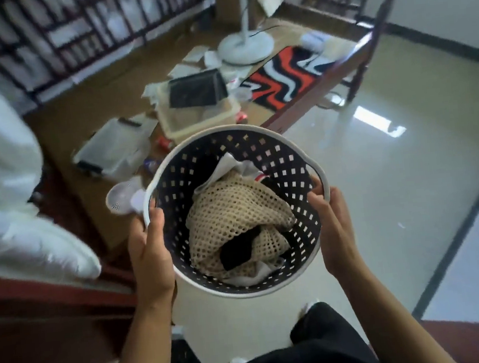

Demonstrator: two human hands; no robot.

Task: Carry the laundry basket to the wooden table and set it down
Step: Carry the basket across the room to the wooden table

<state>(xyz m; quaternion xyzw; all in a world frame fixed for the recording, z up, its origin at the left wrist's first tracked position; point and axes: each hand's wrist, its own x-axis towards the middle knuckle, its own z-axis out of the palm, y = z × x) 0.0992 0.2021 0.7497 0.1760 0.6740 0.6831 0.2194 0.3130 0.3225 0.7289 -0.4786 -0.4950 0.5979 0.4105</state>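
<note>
A round dark laundry basket (286,159) with a white rim and square holes hangs in the air in front of me, above the pale tiled floor. Inside it lie a beige mesh garment (229,211) and some white and black clothes. My left hand (149,248) grips the rim on the left side, and my right hand (335,227) grips the rim on the right. The wooden table (79,114), a low brown surface with a dark red-brown frame, stretches ahead and to the left, just beyond the basket.
The table holds a clear plastic box (112,148), a beige tray with a black folder (196,90), papers, a white fan base (245,44) and a red, black and white rug (283,74). White bedding (7,186) lies at the left. Dark railings stand behind.
</note>
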